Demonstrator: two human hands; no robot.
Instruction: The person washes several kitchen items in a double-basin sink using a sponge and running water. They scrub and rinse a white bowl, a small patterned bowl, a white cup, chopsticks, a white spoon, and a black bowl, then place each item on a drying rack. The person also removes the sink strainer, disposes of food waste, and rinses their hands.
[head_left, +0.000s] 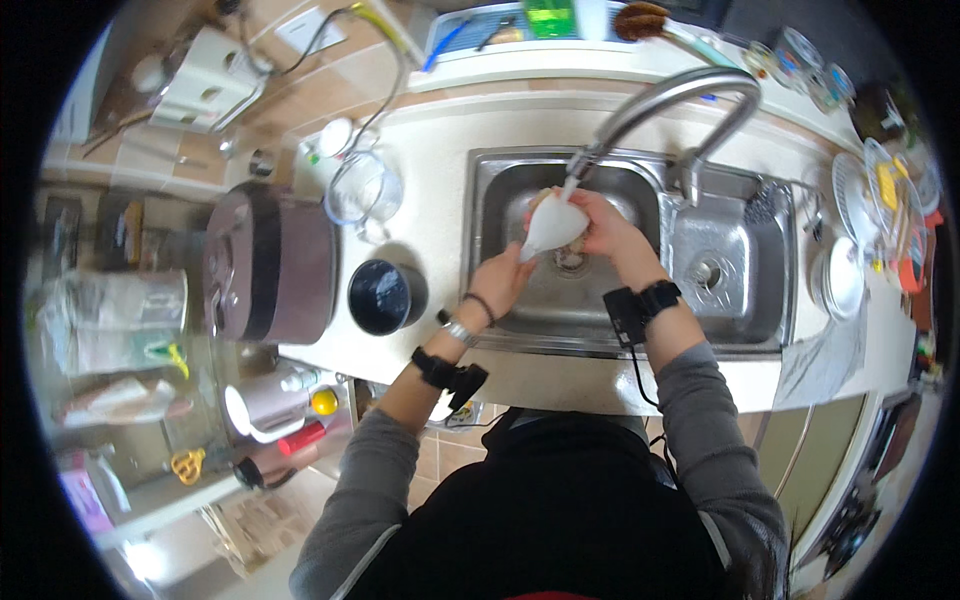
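A white rice paddle or ladle (555, 223) is held over the left basin of a steel double sink (510, 319). My left hand (504, 276) grips its narrow handle end. Around the far right side of its broad head curls my right hand (600, 221). From the tip of the curved steel faucet (686, 79) a stream of water falls onto the white utensil. Below it, some pale bits lie around the drain (571, 261). Part of the fingers of my right hand is hidden behind the utensil.
Left of the sink stand a dark pot (381, 297), a mauve rice cooker (270, 262) and a clear jug (364, 187). Stacked white bowls (844, 277) sit at the right, near a grey cloth (821, 364). A brush (667, 30) lies on the back ledge.
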